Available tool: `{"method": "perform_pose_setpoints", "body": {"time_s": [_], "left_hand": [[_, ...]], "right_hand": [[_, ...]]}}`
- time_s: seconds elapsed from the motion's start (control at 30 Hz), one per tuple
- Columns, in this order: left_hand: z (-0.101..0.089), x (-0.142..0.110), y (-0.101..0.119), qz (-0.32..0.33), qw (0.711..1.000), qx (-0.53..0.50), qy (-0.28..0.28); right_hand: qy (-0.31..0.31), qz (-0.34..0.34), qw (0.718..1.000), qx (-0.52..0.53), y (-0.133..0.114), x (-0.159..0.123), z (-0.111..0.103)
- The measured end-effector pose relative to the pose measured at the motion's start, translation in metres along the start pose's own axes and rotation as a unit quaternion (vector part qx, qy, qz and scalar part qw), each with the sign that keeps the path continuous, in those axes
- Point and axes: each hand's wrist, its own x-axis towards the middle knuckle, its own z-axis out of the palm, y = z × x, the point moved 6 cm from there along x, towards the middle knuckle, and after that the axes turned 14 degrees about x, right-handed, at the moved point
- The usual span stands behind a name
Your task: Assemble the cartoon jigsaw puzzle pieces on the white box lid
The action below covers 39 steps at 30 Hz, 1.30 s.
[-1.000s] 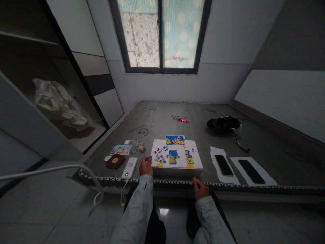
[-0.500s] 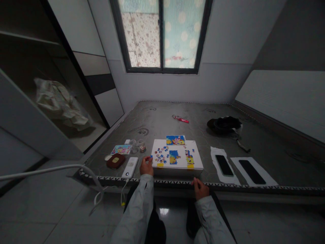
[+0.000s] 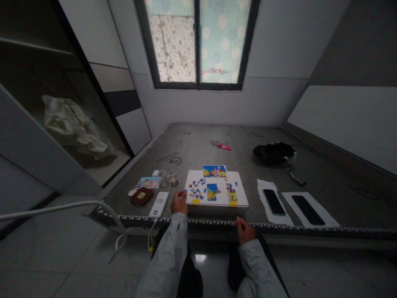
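A white board (image 3: 240,200) lies near the front edge of a grey mattress (image 3: 217,153). On it are loose blue jigsaw pieces (image 3: 196,191) and three assembled patches of a yellow-and-blue picture (image 3: 214,171). My left hand (image 3: 178,203) rests at the board's left edge, fingers curled, pinching a small blue puzzle piece (image 3: 184,192). My right hand (image 3: 244,229) sits below the board's front right corner, on the mattress edge, fingers curled closed; what it holds, if anything, is hidden.
Left of the board lie a white power bank (image 3: 158,204), a brown pouch (image 3: 140,196), a picture card (image 3: 148,182) and small glass jars (image 3: 169,178). Two phones (image 3: 274,201) (image 3: 308,209) lie on white paper at the right. A dark bundle (image 3: 273,151) and a red wrapper (image 3: 221,145) lie farther back.
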Motion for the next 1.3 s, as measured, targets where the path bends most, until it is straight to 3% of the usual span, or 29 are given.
{"method": "perform_pose_setpoints", "body": {"time_s": [0.7,1.3], "left_hand": [[0.004,0.0031,-0.0051,0.042,0.999,0.006,0.011],[0.0006,0.0018,-0.0034,0.022,1.0,-0.005,0.02]], "right_hand": [[0.006,-0.007,1.0,-0.014,-0.0004,0.0011,-0.0009],[0.014,-0.009,1.0,-0.006,-0.0053,0.0003,-0.0024]]}}
